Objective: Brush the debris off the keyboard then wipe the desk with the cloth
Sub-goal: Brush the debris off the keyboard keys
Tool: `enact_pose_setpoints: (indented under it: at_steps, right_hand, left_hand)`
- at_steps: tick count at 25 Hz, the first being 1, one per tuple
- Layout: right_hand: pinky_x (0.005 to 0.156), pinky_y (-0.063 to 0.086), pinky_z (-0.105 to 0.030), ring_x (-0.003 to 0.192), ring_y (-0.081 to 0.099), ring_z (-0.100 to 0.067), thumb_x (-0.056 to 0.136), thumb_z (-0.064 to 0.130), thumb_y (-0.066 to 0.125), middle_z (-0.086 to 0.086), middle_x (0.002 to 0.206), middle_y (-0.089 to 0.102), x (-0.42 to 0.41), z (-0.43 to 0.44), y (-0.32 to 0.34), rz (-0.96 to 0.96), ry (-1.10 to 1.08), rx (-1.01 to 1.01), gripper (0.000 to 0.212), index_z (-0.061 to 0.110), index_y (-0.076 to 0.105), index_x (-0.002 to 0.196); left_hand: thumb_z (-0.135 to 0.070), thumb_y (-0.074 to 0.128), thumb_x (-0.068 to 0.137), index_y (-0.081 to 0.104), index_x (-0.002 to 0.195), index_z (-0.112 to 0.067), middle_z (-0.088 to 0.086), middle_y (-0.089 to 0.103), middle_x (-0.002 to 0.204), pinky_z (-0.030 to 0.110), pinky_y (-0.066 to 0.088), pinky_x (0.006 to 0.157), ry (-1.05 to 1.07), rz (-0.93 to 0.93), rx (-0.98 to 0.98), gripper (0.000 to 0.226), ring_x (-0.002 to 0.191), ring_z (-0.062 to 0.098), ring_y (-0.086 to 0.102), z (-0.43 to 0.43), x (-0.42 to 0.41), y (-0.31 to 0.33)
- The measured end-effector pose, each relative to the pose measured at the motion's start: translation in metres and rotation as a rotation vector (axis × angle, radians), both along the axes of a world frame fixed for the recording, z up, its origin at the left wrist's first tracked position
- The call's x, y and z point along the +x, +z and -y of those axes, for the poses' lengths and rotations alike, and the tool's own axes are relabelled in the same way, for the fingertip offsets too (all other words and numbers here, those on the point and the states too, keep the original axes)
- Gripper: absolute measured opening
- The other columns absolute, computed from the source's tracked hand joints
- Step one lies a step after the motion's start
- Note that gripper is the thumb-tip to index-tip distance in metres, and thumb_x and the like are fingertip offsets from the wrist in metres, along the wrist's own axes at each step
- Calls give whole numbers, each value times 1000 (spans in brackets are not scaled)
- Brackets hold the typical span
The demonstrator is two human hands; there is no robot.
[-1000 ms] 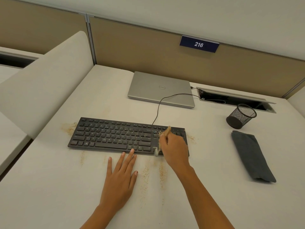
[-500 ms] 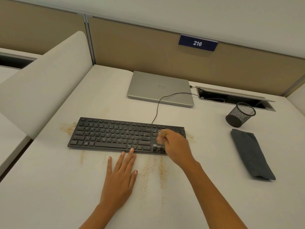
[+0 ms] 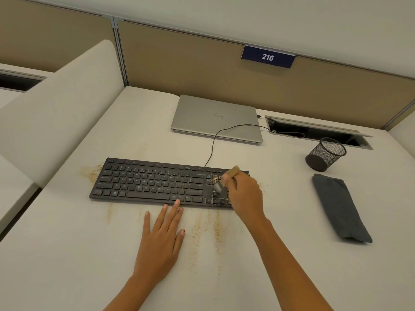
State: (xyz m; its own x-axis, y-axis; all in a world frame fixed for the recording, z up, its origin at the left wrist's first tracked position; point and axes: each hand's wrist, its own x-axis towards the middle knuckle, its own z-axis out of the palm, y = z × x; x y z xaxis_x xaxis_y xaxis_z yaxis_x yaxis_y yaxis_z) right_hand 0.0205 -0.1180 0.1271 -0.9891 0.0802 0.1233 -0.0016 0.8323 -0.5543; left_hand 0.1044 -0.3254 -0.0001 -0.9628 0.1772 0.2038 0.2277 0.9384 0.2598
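Brush [image 3: 234,170] on keyboard [image 3: 152,182], right end
Right hand [image 3: 246,195] — fingers curled round the handle, bristles on crumbed keys just left of them. Left hand [image 3: 161,241] lies flat, fingers straight, tips at the keyboard's near edge; folded grey cloth [image 3: 339,207] lies well right of both on the tabletop [image 3: 67,254].

Soft, even indoor light, fairly bright with a warm yellowish cast. Only faint, short shadows fall on the counter [image 3: 67,254] beneath the keyboard [image 3: 152,182]. The brush [image 3: 233,170] is smeared by motion blur. Wide-angle distortion curves the partition [image 3: 179,59] toward the edges.
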Motion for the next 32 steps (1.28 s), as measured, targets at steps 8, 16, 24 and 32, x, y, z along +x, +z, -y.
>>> enact_pose_setpoints:
  at_steps: [8,16,24,32]
  right_hand:
    - [47,40,-30,49,48,-12,103,31,38,2,54,51,16,5,-8,-14,-95,-4,44,12,54,66]
    - [49,41,-29,46,44,-9,103,32,32,10,51,45,16,20,-5,5,29,50,41,16,52,71]
    - [42,34,-29,40,36,-9,103,29,33,8,45,39,23,25,-7,-7,8,33,44,19,42,61]
    - [49,43,-30,54,56,-16,104,33,31,0,60,58,19,31,-7,39,40,56,45,11,57,75]
  left_hand:
    - [-44,16,105,36,152,-17,-4,25,163,54,13,117,-1,6,13,58,149,22,26,-1,1,1]
    - [-43,17,105,37,152,-17,-5,24,163,53,12,117,0,-5,19,58,149,21,25,-2,1,1]
    - [-42,22,104,36,153,-17,-5,23,163,54,13,117,0,-13,17,56,149,21,24,-1,1,-1]
    - [-42,20,104,35,153,-18,-6,22,163,53,12,118,2,-15,22,56,149,21,24,-1,0,-2]
